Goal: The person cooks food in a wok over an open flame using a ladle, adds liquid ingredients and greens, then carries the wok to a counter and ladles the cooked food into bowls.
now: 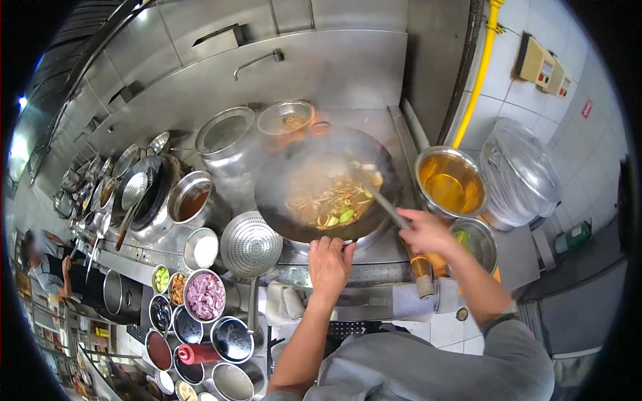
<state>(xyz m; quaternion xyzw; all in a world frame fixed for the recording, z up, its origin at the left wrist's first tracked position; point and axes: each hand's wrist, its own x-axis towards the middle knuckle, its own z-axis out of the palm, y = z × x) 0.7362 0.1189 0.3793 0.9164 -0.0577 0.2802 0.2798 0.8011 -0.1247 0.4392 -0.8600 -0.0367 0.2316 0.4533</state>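
Observation:
A dark wok [271, 212] sits on the burner with sliced noodle-like strips and green vegetable pieces [334, 204] in it, partly veiled by steam. My left hand [329, 266] is closed at the wok's near rim, fingers over its edge. My right hand [428, 232] grips the handle of a long metal cooking utensil [382, 200] that slants down into the food. Its head is hidden by food and steam, so ladle or spatula I cannot tell. Left of the wok lies a perforated strainer [251, 244], its handle pointing toward me.
A pot of yellow oil [451, 187] and a metal bowl [478, 244] stand at right. At left are a pot of brown sauce [192, 197], a container of sliced onions [205, 296], several sauce containers and a red squeeze bottle [197, 353]. Another person [57, 267] stands far left.

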